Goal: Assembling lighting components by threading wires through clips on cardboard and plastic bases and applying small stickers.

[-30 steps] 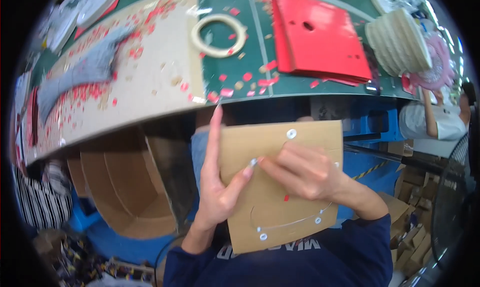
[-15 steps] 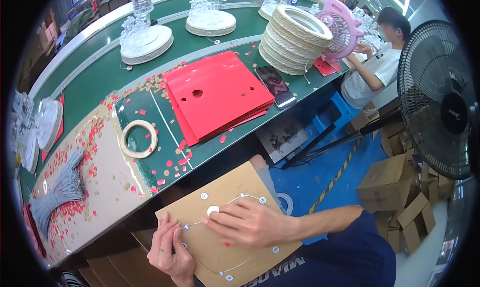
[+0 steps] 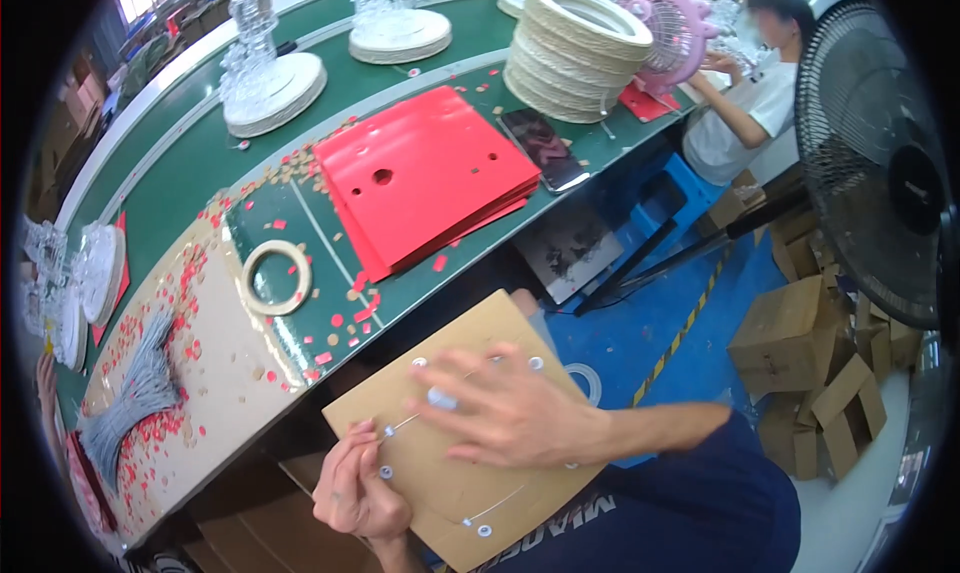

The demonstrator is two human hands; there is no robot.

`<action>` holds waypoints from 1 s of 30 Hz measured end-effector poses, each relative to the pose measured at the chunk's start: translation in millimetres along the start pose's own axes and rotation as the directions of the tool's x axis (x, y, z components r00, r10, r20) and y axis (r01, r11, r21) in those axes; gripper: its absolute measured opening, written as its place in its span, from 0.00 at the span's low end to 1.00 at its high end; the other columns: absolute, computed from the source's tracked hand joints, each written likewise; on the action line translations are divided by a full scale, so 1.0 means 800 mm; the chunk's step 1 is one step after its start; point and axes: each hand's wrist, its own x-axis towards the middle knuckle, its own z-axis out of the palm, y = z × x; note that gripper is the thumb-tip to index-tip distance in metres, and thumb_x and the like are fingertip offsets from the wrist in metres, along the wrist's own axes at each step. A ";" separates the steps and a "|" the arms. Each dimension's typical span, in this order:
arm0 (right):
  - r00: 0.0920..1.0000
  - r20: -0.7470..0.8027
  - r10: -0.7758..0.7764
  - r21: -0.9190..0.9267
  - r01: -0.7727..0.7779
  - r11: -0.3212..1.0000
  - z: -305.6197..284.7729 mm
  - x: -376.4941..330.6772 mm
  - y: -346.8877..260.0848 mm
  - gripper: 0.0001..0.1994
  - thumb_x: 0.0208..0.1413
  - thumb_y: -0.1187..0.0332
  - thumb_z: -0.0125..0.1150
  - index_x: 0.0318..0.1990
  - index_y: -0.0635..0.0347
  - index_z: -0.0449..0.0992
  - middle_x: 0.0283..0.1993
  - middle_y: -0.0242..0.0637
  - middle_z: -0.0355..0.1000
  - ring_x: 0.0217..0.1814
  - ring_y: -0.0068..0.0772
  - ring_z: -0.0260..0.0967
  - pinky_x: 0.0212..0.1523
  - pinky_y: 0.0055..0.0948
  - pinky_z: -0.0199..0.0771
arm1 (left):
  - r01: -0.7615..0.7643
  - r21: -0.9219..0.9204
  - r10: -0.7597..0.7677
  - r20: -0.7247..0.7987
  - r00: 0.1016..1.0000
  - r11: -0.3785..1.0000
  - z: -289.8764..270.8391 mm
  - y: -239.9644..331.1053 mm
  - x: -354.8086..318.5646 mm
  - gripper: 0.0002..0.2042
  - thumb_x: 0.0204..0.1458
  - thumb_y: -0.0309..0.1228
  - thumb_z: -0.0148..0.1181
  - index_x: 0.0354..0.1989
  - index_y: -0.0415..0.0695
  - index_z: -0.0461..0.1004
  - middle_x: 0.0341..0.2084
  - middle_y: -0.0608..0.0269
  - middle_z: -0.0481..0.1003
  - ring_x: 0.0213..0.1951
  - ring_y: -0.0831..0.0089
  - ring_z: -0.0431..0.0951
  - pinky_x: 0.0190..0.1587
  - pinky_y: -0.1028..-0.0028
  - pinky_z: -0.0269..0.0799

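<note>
A tan cardboard sheet (image 3: pixel 470 338) lies tilted before me, near my lap. Thin white wire (image 3: pixel 507 498) runs across it through small clips, with several small round white discs (image 3: pixel 484 531) fixed on its face. At the left edge my left hand (image 3: pixel 360 488) is closed, thumb and fingertips pinched beside a clip (image 3: pixel 390 431); what they grip is hidden. Over the upper middle hovers my right hand (image 3: pixel 515 413), fingers spread and somewhat blurred. Between and beneath its fingers shows a larger white round piece (image 3: pixel 440 398); whether they touch it I cannot tell.
On the green table stand a red sheet stack (image 3: pixel 430 173), a phone (image 3: pixel 545 148), a tape roll (image 3: pixel 277 278), a grey wire bundle (image 3: pixel 130 403) and stacked white rings (image 3: pixel 570 63). A black fan (image 3: pixel 870 163) stands right, near cardboard boxes (image 3: pixel 790 338) and a seated co-worker (image 3: pixel 740 123).
My right hand has lifted from a closed grip at the white round piece, and its fingers have spread. My left hand stays pinched at the sheet's left edge. The whole view has shifted slightly.
</note>
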 end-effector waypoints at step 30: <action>0.745 -0.074 0.663 0.476 -0.558 0.680 -0.020 -0.102 -0.004 0.22 0.44 0.80 0.72 0.51 0.68 0.83 0.69 0.55 0.68 0.59 0.45 0.77 0.58 0.32 0.78 | 0.006 -0.113 -0.008 -0.017 1.000 0.994 -0.001 -0.011 -0.006 0.12 0.68 0.24 0.51 0.31 0.28 0.72 0.34 0.44 0.77 0.37 0.55 0.84 0.38 0.68 0.82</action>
